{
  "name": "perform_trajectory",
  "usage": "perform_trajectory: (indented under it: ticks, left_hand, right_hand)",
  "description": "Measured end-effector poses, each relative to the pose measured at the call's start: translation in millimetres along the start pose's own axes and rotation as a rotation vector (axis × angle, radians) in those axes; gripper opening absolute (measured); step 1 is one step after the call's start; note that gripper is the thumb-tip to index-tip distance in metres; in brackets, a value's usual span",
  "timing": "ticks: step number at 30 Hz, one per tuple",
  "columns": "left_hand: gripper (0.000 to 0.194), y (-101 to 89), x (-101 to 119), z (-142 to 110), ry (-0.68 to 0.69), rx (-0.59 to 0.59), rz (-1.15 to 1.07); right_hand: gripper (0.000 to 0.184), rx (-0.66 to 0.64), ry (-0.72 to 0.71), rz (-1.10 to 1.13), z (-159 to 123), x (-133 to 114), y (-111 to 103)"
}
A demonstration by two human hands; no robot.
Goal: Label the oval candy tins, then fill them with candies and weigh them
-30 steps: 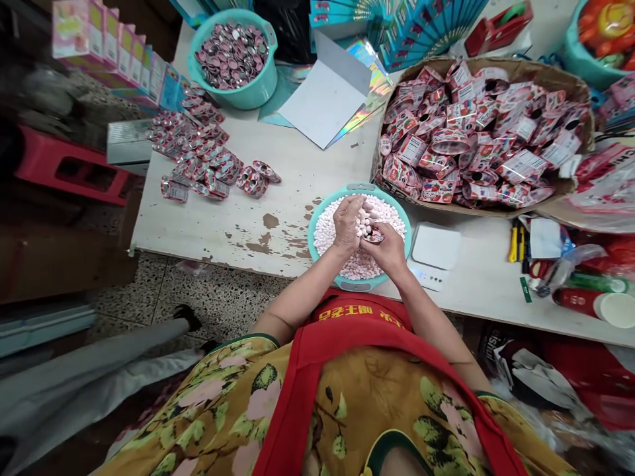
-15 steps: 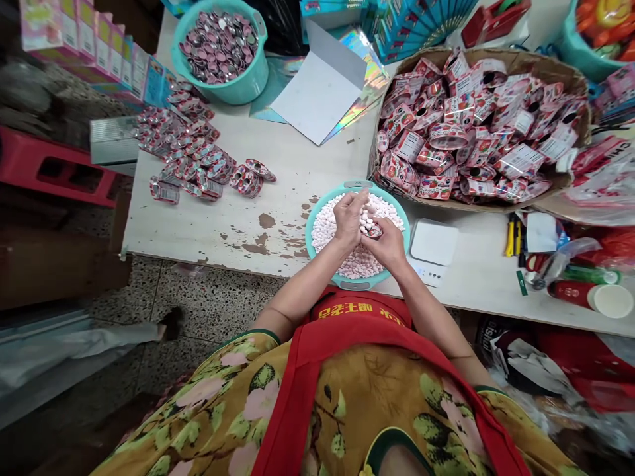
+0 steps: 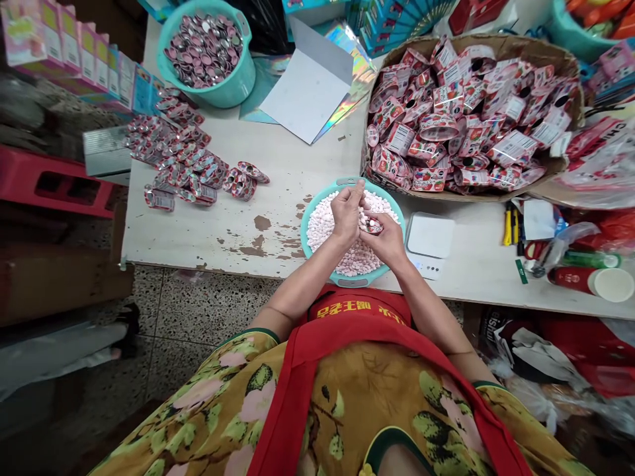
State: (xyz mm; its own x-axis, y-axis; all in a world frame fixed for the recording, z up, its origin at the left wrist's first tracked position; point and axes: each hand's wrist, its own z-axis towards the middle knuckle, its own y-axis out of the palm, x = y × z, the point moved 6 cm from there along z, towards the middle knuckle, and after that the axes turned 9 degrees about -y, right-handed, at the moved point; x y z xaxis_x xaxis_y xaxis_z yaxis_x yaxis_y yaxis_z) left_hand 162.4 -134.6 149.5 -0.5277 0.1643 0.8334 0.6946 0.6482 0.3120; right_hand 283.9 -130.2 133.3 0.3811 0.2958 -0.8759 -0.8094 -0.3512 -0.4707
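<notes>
Pale pink-white candies fill a turquoise basin point(image 3: 303, 228) at the table's front edge, and both hands are over it. My right hand point(image 3: 387, 241) grips a small printed candy container point(image 3: 371, 229), red and pink, low over the basin, with a few candies at its opening. Right beside it, my left hand point(image 3: 346, 213) is cupped with the fingers pressed together, tilted towards the container. Some candies show at the edge of its palm; the rest of the palm is hidden.
A white digital scale point(image 3: 430, 237) lies right of the basin. Behind it stands a cardboard box point(image 3: 464, 196) of printed wrappers. Several filled-looking containers point(image 3: 188, 158) are grouped at the left, near a turquoise tub point(image 3: 243, 79) of small round tins. A paper cup point(image 3: 612, 284) lies far right.
Fewer candies show between my hands than before. The left hand's fingers have tipped more upright, while the right hand still keeps the container in place. The whole view has shifted slightly.
</notes>
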Motion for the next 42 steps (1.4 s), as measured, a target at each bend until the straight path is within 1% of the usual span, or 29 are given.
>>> perform_trajectory:
  ticks: [5,9,13,17,19,21,23,24,26,28,30,32,34,36,38,40,42]
  left_hand:
    - [0.053,4.6,-1.6,-2.4,-0.048,-0.012,0.056]
    - [0.054,8.4,-1.4,-3.2,-0.044,-0.012,0.037]
    - [0.055,19.3,-5.2,-8.9,-0.100,-0.066,0.049]
    - [0.056,30.2,-4.8,-16.1,-0.171,-0.128,0.078]
    - [0.055,28.7,-0.9,-15.3,-0.181,-0.140,0.085]
    - [0.052,15.3,6.4,-8.7,-0.118,-0.075,0.084]
    - [0.049,-5.8,12.8,1.9,0.003,0.011,0.163]
    - [0.047,-15.0,13.6,7.6,0.068,0.020,0.270]
    - [0.040,-25.9,7.2,17.6,0.195,-0.044,0.605]
    - [0.030,-29.2,-8.7,23.2,0.313,-0.133,0.975]
    - [0.022,-29.2,-25.7,25.3,0.407,-0.154,1.240]
    - [0.023,-24.0,-38.9,24.7,0.466,-0.164,1.390]
    - [0.034,-15.3,-48.5,22.4,0.497,-0.210,1.503]
    - [0.045,-8.8,-53.9,20.6,0.502,-0.247,1.615]
    - [0.046,-7.1,-56.0,20.2,0.490,-0.250,1.724]
    - [0.043,-8.0,-57.3,20.1,0.491,-0.247,1.804]
    - [0.040,-9.9,-59.6,20.2,0.505,-0.244,1.854]
  right_hand:
    - [0.038,0.022,-0.007,0.017,-2.4,-0.5,-3.0]
    - [0.036,0.039,-0.004,0.046,-4.4,-1.5,-8.1]
    - [0.030,0.061,0.012,0.045,-5.8,0.2,-15.5]
    - [0.030,0.047,0.025,0.104,-6.1,5.2,-13.4]
    - [0.033,0.050,0.047,0.178,-8.3,7.7,-12.5]
    - [0.039,0.074,0.048,0.248,-13.4,9.4,-18.0]
    - [0.044,0.114,0.050,0.280,-21.3,15.9,-32.7]
    - [0.046,0.148,0.061,0.273,-26.0,23.2,-43.7]
    - [0.048,0.259,0.104,0.216,-35.5,48.1,-70.8]
    - [0.048,0.386,0.154,0.128,-44.1,83.1,-97.0]
    - [0.048,0.458,0.195,0.048,-49.9,120.3,-113.4]
    - [0.049,0.446,0.237,0.010,-52.9,151.9,-118.3]
    - [0.052,0.394,0.274,-0.002,-54.0,171.0,-119.3]
    - [0.056,0.396,0.268,-0.045,-50.4,174.2,-129.7]
    - [0.056,0.479,0.187,-0.142,-35.9,164.4,-155.0]
    - [0.052,0.571,0.070,-0.247,-6.1,151.0,-186.7]
    - [0.050,0.580,-0.016,-0.319,38.8,143.3,-211.5]
